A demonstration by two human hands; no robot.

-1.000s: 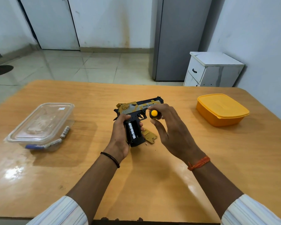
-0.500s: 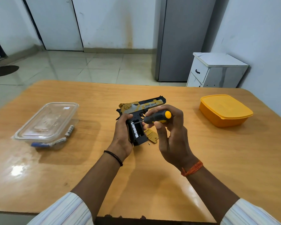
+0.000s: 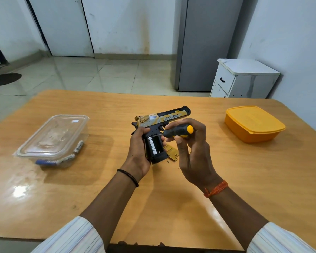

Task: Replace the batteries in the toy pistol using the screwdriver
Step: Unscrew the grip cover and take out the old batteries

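Holding the toy pistol (image 3: 161,123) above the surface (image 3: 244,179), my left hand (image 3: 138,152) wrapped tight round its grip. Right hand (image 3: 193,148) clamps the screwdriver (image 3: 177,131), tip poked into the open battery bay, battery (image 3: 152,145) showing inside.

The left hand (image 3: 138,152) grips the toy pistol (image 3: 161,123) by its black grip, barrel pointing right, the battery compartment open and a white battery (image 3: 152,145) showing inside. The right hand (image 3: 193,148) holds the screwdriver (image 3: 177,131) by its black-and-yellow handle, the thin tip reaching into the top of the compartment. A yellow cover plate (image 3: 171,152) lies on the wooden surface (image 3: 244,179) just under the hands. A clear lidded container (image 3: 53,139) with batteries sits at left, an orange lidded box (image 3: 254,123) at right.
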